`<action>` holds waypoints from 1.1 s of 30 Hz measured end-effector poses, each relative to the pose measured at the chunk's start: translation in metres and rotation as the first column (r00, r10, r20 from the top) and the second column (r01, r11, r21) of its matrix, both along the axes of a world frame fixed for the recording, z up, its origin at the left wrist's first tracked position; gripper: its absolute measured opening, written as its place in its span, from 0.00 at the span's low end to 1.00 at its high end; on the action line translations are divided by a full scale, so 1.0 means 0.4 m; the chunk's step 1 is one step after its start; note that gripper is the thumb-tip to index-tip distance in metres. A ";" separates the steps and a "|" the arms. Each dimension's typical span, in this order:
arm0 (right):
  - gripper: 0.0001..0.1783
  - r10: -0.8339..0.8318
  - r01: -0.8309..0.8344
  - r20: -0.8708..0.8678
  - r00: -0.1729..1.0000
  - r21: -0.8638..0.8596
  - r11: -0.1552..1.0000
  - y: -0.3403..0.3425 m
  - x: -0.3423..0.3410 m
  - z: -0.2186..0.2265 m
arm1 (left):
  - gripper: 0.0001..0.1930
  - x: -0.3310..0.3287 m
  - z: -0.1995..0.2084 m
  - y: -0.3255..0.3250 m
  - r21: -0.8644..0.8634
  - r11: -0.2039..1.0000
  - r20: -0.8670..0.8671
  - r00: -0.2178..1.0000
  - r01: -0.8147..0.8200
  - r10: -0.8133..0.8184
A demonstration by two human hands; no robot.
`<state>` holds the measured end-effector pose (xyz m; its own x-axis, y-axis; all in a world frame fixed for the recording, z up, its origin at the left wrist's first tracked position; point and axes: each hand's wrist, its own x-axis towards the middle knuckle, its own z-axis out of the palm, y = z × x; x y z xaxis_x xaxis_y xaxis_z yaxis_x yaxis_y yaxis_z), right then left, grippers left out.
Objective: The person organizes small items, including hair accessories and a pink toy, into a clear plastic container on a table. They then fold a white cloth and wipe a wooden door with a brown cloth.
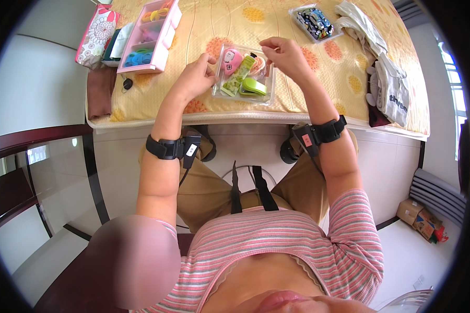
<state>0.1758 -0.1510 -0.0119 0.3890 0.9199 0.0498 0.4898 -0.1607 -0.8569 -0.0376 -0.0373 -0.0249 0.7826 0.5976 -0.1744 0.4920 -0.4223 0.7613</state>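
A clear plastic tray (218, 93) sits near the front of the bed-like surface between my two hands. Inside lie a pink rounded piece with a cartoon print (232, 61), a pale green patterned strip (235, 83), a bright green clip-shaped piece (254, 87) and a round pinkish piece (257, 64). My left hand (196, 78) hovers at the tray's left edge, thumb and forefinger apart, with nothing seen between them. Over the upper right corner of the tray, my right hand (288, 56) has its fingertips pinched together; what they hold, if anything, is too small to name.
A pink organizer with compartments (162, 52) stands at the left, beside folded cloths (119, 44) and a floral bag (97, 34). Another clear box of small dark and blue items (314, 23) lies far right. Grey and beige garments (389, 88) cover the right edge.
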 end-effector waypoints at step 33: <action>0.13 -0.135 -0.202 -0.592 0.795 -0.468 0.860 -0.169 -0.074 -0.009 | 0.13 -0.223 -0.025 0.155 -0.840 0.485 0.305 0.529 -0.243 0.792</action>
